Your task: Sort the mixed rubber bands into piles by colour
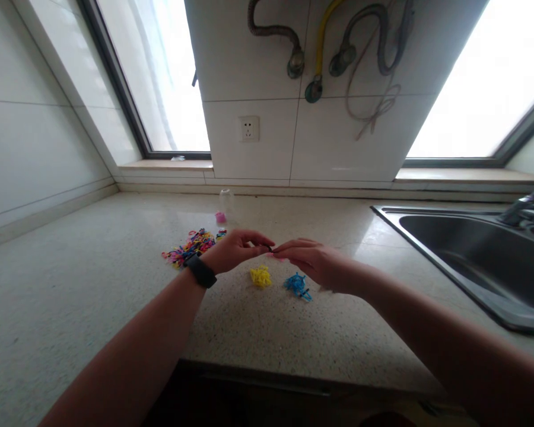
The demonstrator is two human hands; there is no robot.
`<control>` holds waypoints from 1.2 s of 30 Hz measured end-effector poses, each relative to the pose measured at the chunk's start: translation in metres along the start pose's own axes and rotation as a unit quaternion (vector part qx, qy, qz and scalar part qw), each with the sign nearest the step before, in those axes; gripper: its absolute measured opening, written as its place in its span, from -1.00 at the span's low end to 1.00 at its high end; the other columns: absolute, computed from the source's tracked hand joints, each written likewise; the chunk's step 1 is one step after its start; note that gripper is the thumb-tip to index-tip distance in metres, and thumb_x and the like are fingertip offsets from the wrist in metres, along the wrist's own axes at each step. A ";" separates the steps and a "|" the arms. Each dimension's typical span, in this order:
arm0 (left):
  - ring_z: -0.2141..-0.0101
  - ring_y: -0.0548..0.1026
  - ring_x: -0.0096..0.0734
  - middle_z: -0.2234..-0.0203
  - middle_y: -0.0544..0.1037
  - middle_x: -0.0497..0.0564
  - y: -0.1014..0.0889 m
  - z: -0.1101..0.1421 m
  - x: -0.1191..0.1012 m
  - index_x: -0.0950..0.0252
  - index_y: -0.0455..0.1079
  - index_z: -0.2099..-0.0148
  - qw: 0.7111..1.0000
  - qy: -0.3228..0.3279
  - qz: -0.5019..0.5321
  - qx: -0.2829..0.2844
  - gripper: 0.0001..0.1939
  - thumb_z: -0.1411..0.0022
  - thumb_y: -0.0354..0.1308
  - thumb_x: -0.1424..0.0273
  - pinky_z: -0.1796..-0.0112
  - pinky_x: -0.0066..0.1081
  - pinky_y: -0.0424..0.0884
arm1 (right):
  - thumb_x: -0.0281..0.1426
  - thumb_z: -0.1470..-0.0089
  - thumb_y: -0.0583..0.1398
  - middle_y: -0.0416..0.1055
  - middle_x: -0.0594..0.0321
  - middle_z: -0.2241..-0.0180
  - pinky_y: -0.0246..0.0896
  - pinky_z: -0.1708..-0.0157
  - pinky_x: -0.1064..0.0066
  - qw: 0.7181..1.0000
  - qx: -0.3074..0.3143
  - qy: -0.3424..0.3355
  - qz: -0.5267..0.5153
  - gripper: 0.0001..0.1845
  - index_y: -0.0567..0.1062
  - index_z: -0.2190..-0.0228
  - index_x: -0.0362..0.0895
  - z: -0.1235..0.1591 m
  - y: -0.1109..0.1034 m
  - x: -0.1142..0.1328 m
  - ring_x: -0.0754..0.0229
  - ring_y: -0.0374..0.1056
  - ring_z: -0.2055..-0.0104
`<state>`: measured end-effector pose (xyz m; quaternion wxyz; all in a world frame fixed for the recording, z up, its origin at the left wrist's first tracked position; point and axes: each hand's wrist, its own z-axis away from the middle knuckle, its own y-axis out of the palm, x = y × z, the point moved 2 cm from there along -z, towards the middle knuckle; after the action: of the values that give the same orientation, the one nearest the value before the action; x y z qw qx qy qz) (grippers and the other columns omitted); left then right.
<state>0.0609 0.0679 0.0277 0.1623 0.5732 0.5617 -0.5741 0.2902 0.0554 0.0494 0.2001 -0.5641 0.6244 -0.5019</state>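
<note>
Over the counter my left hand (235, 249), with a black band on its wrist, pinches a small dark hair tie (269, 248) between thumb and fingertips. My right hand (315, 261) meets it from the other side; its fingers are pressed together, their tips at the tie, and the thumb's grip is hidden. Bits of a pink pile (276, 257) show beneath the fingertips. Nearer to me lie a pile of yellow hair ties (260, 276) and a pile of blue hair ties (297, 285) with a dark one at its edge. A mixed, many-coloured pile (194, 246) lies left of my left hand.
A clear jar (226, 198) stands behind the mixed pile, with a pink lid-like piece (221, 217) in front of it. On the right a steel sink (394, 214) with a tap (527, 204) is set into the speckled counter (115, 284). A tiled wall (258, 160) closes the back.
</note>
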 end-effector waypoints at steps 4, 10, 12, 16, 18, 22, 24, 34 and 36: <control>0.40 0.52 -0.44 0.31 0.65 0.11 0.005 0.000 -0.006 0.34 0.58 0.08 1.000 -0.011 -0.001 -0.005 -0.70 -0.22 0.28 0.25 0.39 -0.47 0.42 | -0.58 -0.26 0.09 0.50 0.13 -0.04 0.35 -0.09 0.19 0.999 -0.025 0.015 -0.030 -0.59 0.51 -0.05 -0.03 0.010 0.000 0.001 0.15 0.41 -0.07; 0.41 0.55 -0.41 0.32 0.67 0.12 0.010 0.000 -0.010 0.33 0.60 0.12 1.000 -0.021 -0.005 -0.015 -0.71 -0.20 0.30 0.24 0.38 -0.45 0.45 | -0.54 -0.27 0.10 0.49 0.12 -0.04 0.34 -0.09 0.24 0.995 -0.059 0.029 -0.081 -0.61 0.50 -0.06 -0.04 0.024 0.001 -0.007 0.18 0.41 -0.08; 0.40 0.56 -0.41 0.30 0.67 0.13 0.012 0.000 -0.010 0.33 0.61 0.13 1.000 -0.028 0.000 -0.012 -0.71 -0.20 0.30 0.23 0.37 -0.44 0.46 | -0.54 -0.28 0.10 0.48 0.12 -0.05 0.34 -0.09 0.25 0.994 -0.056 0.030 -0.089 -0.61 0.50 -0.06 -0.03 0.027 0.001 -0.009 0.18 0.40 -0.08; 0.37 0.56 -0.40 0.29 0.67 0.14 0.014 0.000 -0.010 0.33 0.60 0.13 0.999 -0.044 0.015 -0.011 -0.70 -0.19 0.31 0.22 0.34 -0.43 0.46 | -0.54 -0.27 0.11 0.50 0.11 -0.02 0.34 -0.07 0.26 0.994 -0.052 0.025 -0.095 -0.63 0.51 -0.05 -0.05 0.029 -0.003 -0.007 0.18 0.41 -0.07; 0.36 0.55 -0.41 0.30 0.67 0.12 0.015 0.000 -0.011 0.32 0.60 0.14 0.998 -0.045 0.030 -0.018 -0.71 -0.18 0.32 0.23 0.33 -0.43 0.46 | -0.52 -0.28 0.11 0.50 0.10 -0.01 0.35 -0.06 0.25 0.993 -0.058 0.022 -0.100 -0.64 0.52 -0.04 -0.06 0.030 -0.006 -0.005 0.18 0.41 -0.06; 0.48 0.45 -0.54 0.39 0.65 0.05 0.017 0.000 -0.011 0.31 0.60 0.17 0.996 -0.044 0.056 -0.050 -0.74 -0.18 0.32 0.24 0.46 -0.53 0.36 | -0.47 -0.28 0.15 0.54 0.12 0.05 0.39 0.01 0.27 0.987 -0.101 0.013 -0.123 -0.71 0.55 0.02 -0.05 0.032 -0.014 -0.001 0.19 0.45 0.02; 0.54 0.37 -0.58 0.44 0.63 0.04 0.018 0.000 -0.011 0.31 0.61 0.17 0.995 -0.047 0.059 -0.061 -0.72 -0.19 0.30 0.22 0.53 -0.55 0.27 | -0.45 -0.25 0.19 0.56 0.13 0.10 0.43 0.09 0.30 0.983 -0.127 0.013 -0.134 -0.75 0.58 0.07 -0.06 0.032 -0.018 0.001 0.19 0.48 0.08; 0.53 0.36 -0.56 0.44 0.62 0.06 0.023 0.002 -0.017 0.34 0.60 0.24 0.995 -0.042 0.064 -0.058 -0.70 -0.23 0.25 0.19 0.52 -0.55 0.27 | -0.44 -0.03 0.38 0.58 0.22 0.28 0.37 0.40 0.38 0.960 -0.226 0.019 -0.167 -0.85 0.60 0.28 -0.09 0.036 -0.028 0.001 0.29 0.40 0.40; 0.53 0.36 -0.57 0.44 0.62 0.06 0.025 0.002 -0.019 0.34 0.59 0.26 0.995 -0.037 0.066 -0.058 -0.70 -0.24 0.24 0.18 0.52 -0.55 0.28 | -0.44 0.02 0.41 0.55 0.25 0.34 0.35 0.42 0.36 0.951 -0.243 0.024 -0.189 -0.86 0.58 0.37 -0.09 0.037 -0.030 0.002 0.29 0.38 0.42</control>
<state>0.0858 0.0493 0.0322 0.2531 0.5771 0.5485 -0.5496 0.3346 0.0429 0.0599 -0.0561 -0.6910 0.6142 -0.3770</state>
